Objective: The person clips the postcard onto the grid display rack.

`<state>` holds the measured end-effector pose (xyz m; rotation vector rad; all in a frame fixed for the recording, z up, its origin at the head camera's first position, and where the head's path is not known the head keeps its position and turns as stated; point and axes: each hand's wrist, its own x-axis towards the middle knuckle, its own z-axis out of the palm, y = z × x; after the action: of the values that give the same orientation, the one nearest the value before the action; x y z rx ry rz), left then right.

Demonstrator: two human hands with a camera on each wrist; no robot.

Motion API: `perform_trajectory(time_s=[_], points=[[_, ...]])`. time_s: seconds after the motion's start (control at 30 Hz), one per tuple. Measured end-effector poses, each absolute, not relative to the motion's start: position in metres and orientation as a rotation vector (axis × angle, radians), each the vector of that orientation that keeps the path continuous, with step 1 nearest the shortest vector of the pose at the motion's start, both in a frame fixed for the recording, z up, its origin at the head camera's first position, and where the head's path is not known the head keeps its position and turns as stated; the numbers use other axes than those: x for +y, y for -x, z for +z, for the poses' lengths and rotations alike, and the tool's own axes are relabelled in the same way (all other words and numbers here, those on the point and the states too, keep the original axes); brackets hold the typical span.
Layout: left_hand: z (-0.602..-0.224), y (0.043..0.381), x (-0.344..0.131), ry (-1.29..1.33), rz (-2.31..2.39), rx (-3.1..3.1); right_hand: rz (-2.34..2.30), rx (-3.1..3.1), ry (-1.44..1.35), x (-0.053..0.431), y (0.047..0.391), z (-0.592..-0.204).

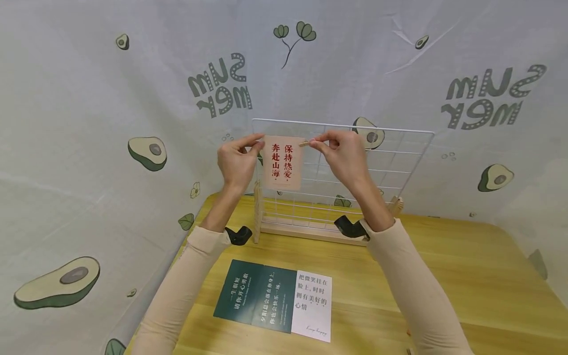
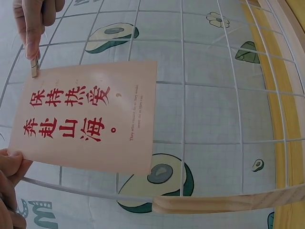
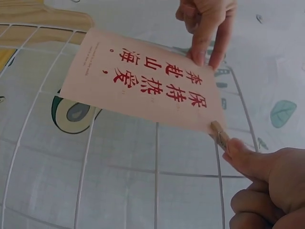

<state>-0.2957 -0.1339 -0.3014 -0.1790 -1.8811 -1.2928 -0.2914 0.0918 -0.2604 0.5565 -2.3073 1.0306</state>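
Note:
A pink card (image 1: 283,165) with red Chinese characters hangs upright before the upper left of a white wire grid rack (image 1: 377,170). My left hand (image 1: 237,160) pinches the card's upper left corner between thumb and fingers. At the opposite upper corner, a small wooden clothespin (image 1: 303,144) bites the card's edge. My right hand (image 1: 343,155) pinches the clothespin's tail end between thumb and finger. Both wrist views show the card (image 2: 86,117) in front of the wires, with the clothespin (image 3: 219,135) at its corner.
Two green cards (image 1: 253,296) and a white card (image 1: 312,305) lie side by side on the yellow wood-grain table (image 1: 466,276). The rack stands on a wooden base (image 1: 310,232) with wooden side posts. An avocado-print cloth (image 1: 88,197) hangs behind it.

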Motion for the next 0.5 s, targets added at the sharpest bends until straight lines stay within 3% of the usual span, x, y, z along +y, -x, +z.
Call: perform_trajectory(time_s=[0.5], points=[[-0.3005, 0.2949, -0.128, 0.108, -1.137, -1.896, 1.133, -2.316, -0.54, 0.09, 0.2973, -0.2617]])
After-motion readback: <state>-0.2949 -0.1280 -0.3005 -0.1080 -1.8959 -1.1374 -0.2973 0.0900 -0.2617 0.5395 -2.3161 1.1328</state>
